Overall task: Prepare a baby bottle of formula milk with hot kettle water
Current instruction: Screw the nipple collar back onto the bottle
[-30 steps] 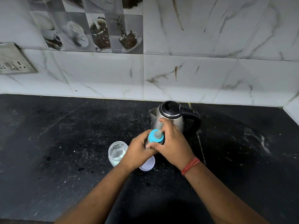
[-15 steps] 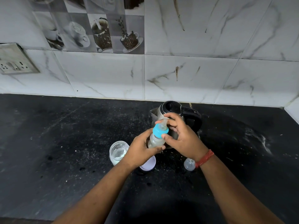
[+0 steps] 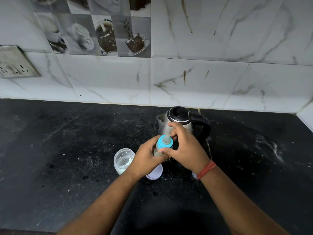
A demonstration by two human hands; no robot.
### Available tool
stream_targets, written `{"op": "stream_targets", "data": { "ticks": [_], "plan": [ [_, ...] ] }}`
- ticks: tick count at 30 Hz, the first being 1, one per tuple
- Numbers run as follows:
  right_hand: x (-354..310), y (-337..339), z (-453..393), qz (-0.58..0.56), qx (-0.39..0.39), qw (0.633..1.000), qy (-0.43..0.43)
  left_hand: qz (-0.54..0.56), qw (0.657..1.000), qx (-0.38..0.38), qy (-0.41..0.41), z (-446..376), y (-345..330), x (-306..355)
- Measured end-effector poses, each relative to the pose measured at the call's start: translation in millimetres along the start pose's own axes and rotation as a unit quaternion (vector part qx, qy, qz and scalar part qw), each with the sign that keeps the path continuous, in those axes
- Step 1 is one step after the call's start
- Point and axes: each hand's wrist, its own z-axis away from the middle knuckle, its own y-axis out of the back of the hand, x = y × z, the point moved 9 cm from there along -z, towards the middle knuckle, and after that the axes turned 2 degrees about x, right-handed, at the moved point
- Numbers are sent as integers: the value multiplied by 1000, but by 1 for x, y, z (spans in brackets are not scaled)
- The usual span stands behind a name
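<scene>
Fingers, left hand: curled round the body of the baby bottle, gripping it from the left at centre frame.
Fingers, right hand: thumb and forefinger arched round the blue collar, gripping it from the right; a red thread band circles the wrist.
Baby bottle: held between both hands above the tabletop, tilted slightly, teat pointing up; pale cloudy liquid shows in the visible part of the body.
Kettle: steel body, black lid and handle, standing on the tabletop just behind the hands, spout towards the left of the frame.
Glass jar: open, upright, just left of the left hand; white residue inside.
White lid: lies on the tabletop under the left wrist, partly hidden.
Small clear cap: below the right wrist, mostly hidden.
Background: marble-patterned wall tiles, coffee-cup picture tiles at upper left, socket plate at the left edge.
</scene>
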Motion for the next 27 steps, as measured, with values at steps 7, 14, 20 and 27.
{"op": "stream_targets", "data": {
  "ticks": [7, 14, 20, 27],
  "plan": [
    [-5, 14, 4, 34, 41, 998, 27, 10, 1000, 6, -1, 1, 2, 2],
    [7, 2, 4, -95, -1, 995, 0, -7, 1000, 10, -13, -1, 3, 8],
    [1, 6, 6, -14, 68, 998, -4, -6, 1000, 5, -8, 0, -1, 7],
    [11, 0, 5, -192, -21, 981, 14, -3, 1000, 7, -10, 2, 1, 11]
  ]
}}
